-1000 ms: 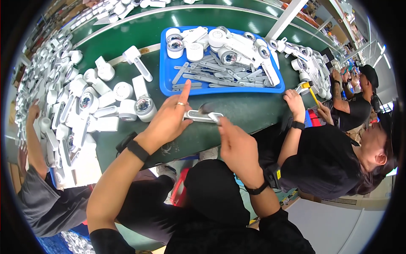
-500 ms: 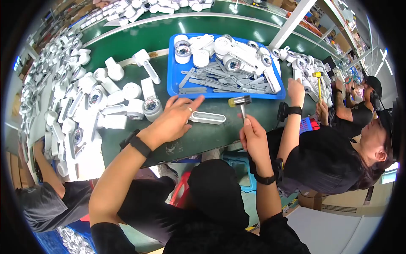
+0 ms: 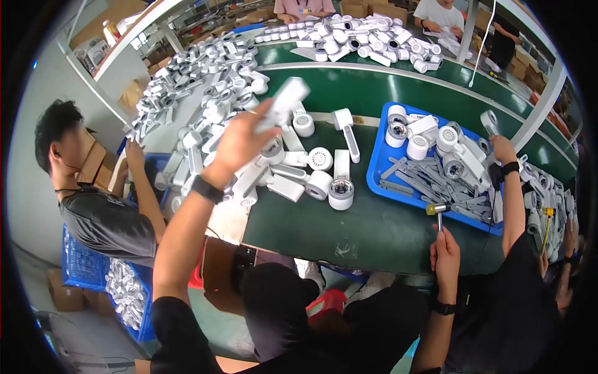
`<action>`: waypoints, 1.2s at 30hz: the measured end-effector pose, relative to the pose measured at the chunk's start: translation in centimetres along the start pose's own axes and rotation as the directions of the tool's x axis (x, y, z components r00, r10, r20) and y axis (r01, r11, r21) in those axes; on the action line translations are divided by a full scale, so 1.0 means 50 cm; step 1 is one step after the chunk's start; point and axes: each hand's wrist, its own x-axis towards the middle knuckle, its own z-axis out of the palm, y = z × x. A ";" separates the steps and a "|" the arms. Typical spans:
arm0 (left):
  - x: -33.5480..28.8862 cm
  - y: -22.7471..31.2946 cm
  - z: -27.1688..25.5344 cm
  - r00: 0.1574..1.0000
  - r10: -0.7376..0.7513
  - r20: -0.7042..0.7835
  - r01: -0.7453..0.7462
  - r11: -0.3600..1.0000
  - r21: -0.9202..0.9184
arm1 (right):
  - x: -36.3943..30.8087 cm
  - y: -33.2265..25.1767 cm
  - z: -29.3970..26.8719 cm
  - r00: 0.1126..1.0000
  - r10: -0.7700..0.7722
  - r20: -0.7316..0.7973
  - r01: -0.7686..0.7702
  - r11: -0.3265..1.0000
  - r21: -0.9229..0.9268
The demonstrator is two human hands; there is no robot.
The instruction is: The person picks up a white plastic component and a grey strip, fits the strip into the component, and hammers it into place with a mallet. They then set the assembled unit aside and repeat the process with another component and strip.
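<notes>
My left hand (image 3: 240, 146) is raised over the near end of the pile of white handheld devices (image 3: 218, 81). Its fingers are closed on a white handheld device (image 3: 290, 95), smeared by motion. At the bench's front edge, my right hand (image 3: 446, 252) grips a small hammer (image 3: 438, 210) by its handle, the head upright with a yellow face and a metal face. Just beyond the hammer lies a blue tray (image 3: 374, 177) holding white devices and many flat grey strips (image 3: 430, 181). Several devices, including one with a clear lens-like end (image 3: 341, 194), rest between pile and tray.
A co-worker's hand (image 3: 503, 149) at the right holds a white device (image 3: 489, 121) beside the tray. Another person (image 3: 103, 206) works at the left, near blue crates (image 3: 87, 255). A white post (image 3: 542, 103) rises behind the tray. More devices (image 3: 367, 38) are heaped across the green bench.
The view has swung left. My left hand has left the bench top, where a slotted handle piece lay by it, and is now up over the pile with a white device. The hammer stays in my right hand.
</notes>
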 end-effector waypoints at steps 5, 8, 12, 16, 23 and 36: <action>0.068 -0.353 -0.046 0.793 -0.593 -0.142 0.575 0.805 -0.147 | 0.000 -0.005 0.003 1.000 -0.015 -0.012 0.016 1.000 0.007; 0.066 -0.533 -0.066 0.643 -0.738 -0.205 0.668 0.672 -0.321 | -0.002 -0.012 0.006 1.000 -0.001 0.021 0.001 1.000 0.012; 0.064 -0.668 -0.046 0.594 -0.759 -0.268 0.661 0.650 -0.374 | -0.008 -0.003 0.006 1.000 -0.006 0.005 0.006 1.000 -0.018; 0.090 -0.693 -0.032 0.540 -0.814 -0.214 0.624 0.558 -0.547 | -0.025 -0.010 -0.005 1.000 0.025 0.007 -0.025 0.999 0.031; -0.008 -0.770 -0.132 0.672 -0.660 -0.336 0.622 0.749 -0.227 | 0.006 -0.012 0.008 0.997 0.023 0.071 -0.022 1.000 -0.007; -0.517 -0.049 -0.659 0.803 -0.548 -0.235 0.511 0.835 -0.204 | 0.005 -0.002 0.014 0.997 -0.018 0.078 0.010 0.995 0.096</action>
